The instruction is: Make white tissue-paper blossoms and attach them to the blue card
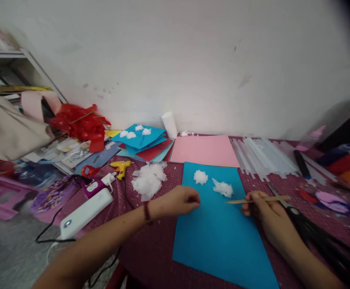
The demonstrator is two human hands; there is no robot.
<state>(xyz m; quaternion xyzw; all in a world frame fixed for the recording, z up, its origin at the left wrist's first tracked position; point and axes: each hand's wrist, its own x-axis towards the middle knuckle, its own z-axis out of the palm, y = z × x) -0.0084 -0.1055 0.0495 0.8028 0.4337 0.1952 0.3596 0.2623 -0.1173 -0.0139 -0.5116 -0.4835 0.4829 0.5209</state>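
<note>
A sheet of blue paper (211, 237) lies on the table in front of me, with two white cotton tufts, a round one (200, 177) and a longer one (223, 188), near its far end. My right hand (261, 206) pinches a thin pointed wooden stick (238, 201), whose tip is just below the longer tuft. Above the sheet's left edge is my left hand (182, 200), its fingers curled in; whatever may be between them is hidden. A pile of loose white cotton (149, 180) sits to the left of that hand.
Pink paper (205, 150) lies behind the blue sheet. Clear plastic strips (262, 156) and black-handled scissors (310, 230) are on the right. On the left are a yellow glue gun (121, 168), a white power bank (86, 212), cords, and stacked blue cards (141, 138) bearing cotton tufts.
</note>
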